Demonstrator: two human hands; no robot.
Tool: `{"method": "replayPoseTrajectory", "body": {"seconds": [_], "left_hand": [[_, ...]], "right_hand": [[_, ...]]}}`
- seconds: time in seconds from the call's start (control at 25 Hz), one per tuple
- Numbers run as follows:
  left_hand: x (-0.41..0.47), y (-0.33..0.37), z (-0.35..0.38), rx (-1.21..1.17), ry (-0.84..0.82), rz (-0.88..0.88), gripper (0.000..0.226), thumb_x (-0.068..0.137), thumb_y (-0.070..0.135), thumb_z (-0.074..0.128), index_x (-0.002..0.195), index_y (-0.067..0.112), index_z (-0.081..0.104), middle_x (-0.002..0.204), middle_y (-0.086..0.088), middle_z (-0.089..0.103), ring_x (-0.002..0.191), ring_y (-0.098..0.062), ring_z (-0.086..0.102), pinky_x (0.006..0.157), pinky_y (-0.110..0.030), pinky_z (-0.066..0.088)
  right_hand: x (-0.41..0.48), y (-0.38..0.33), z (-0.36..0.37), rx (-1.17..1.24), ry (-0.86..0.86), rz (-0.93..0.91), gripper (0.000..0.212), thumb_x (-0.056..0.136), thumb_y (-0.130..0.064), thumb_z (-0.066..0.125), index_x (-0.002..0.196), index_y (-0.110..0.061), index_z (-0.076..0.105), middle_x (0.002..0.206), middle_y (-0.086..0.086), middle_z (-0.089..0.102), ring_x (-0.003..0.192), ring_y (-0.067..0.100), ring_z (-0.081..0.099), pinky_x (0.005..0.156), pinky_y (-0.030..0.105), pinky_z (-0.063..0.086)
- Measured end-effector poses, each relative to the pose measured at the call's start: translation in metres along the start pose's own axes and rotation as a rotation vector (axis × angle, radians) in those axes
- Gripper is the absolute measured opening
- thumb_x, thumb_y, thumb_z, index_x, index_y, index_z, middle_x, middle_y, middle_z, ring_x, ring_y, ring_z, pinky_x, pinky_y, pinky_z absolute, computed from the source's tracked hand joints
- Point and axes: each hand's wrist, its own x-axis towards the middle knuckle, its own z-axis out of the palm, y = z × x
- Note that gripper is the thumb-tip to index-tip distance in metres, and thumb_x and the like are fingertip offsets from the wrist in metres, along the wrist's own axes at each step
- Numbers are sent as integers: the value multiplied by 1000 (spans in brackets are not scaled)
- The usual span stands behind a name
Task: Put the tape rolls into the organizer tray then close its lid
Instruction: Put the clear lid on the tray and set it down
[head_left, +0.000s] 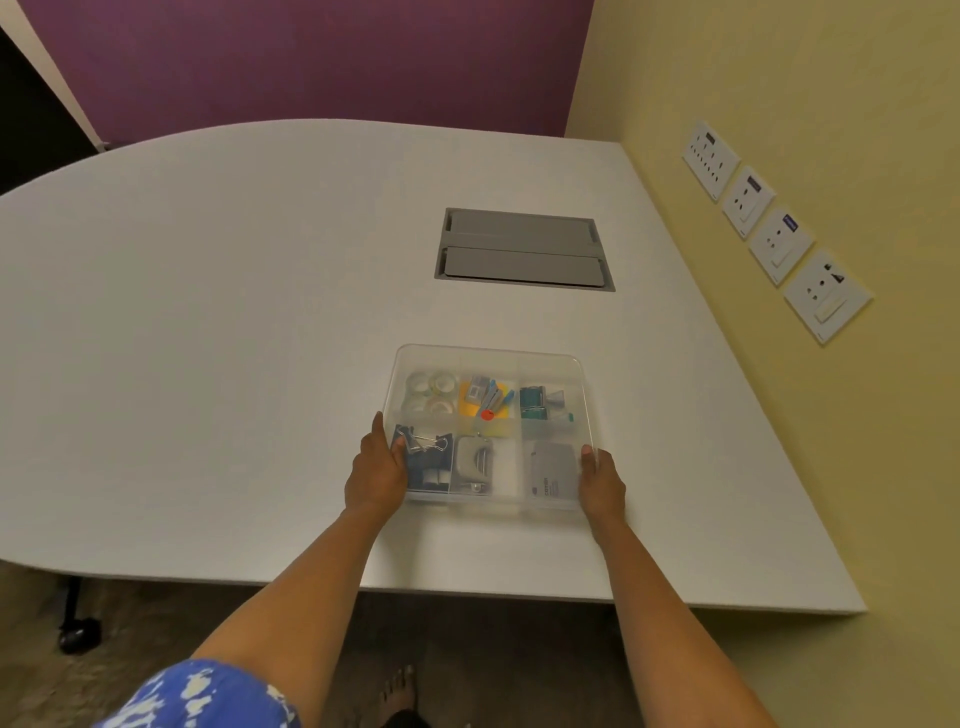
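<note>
The left hand (376, 470) grips the near left edge of the tray (488, 349) and the right hand (600, 483) grips the near right edge. The thumbs (587, 453) lie over the top, while the other fingers run down the sides, those of the right hand mostly hidden. Taking it evenly at both sides suits pressing a cover down flat, or steadying the box so it does not slide on the smooth table (208, 322). The clear lid (550, 366) appears to sit over the whole tray, its rounded outline matching the rim, though whether it is fully snapped shut cannot be told through the plastic. Beneath it the tape rolls (430, 395) lie together in the far left compartment, so the sorting looks done and only the closing remains to be confirmed. Binder clips (427, 445) fill the near left compartment just beside the left thumb, and other small stationery fills the rest. The tray rests near the table's front edge, within easy reach. A grey hatch (522, 249) is set into the tabletop well beyond it, and wall sockets (774, 228) line the yellow wall to the right.
</note>
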Motion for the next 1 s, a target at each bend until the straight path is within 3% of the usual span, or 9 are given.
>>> {"method": "replayPoseTrajectory", "body": {"seconds": [0.4,0.56,0.68,0.8,1.0], "left_hand": [[-2,-3,6,48,42,-9,55,101,44,30,150,23,18,147,-8,43,128,-33,50,99,-49,47],[-1,-3,6,105,59,-1,53,101,42,30,149,19,21,149,-9,40,130,-33,47,103,-49,44],[-1,-2,7,238,84,31,53,102,40,27,150,17,20,156,-9,30,138,-32,37,112,-49,35],[2,2,8,364,127,130,51,103,35,26,151,17,20,160,-8,19,145,-28,25,118,-45,22],[32,24,13,433,60,256,50,104,34,23,151,19,21,161,-6,14,149,-24,15,122,-40,9]], "right_hand": [[0,5,8,-133,137,-113,39,104,-34,30,114,-6,54,109,16,66,96,32,65,78,43,59],[-4,4,10,-230,195,-127,39,104,-35,28,123,-10,51,115,15,64,101,33,64,81,45,58],[-4,-3,9,-366,230,-173,45,102,-33,35,141,-10,38,133,14,55,118,33,56,96,47,51],[3,-13,9,-498,240,-299,48,101,-29,41,145,-11,34,146,10,45,132,28,46,108,42,40],[30,-36,21,-600,105,-366,53,103,-35,35,150,-14,25,159,6,25,147,23,23,119,38,24]]}}
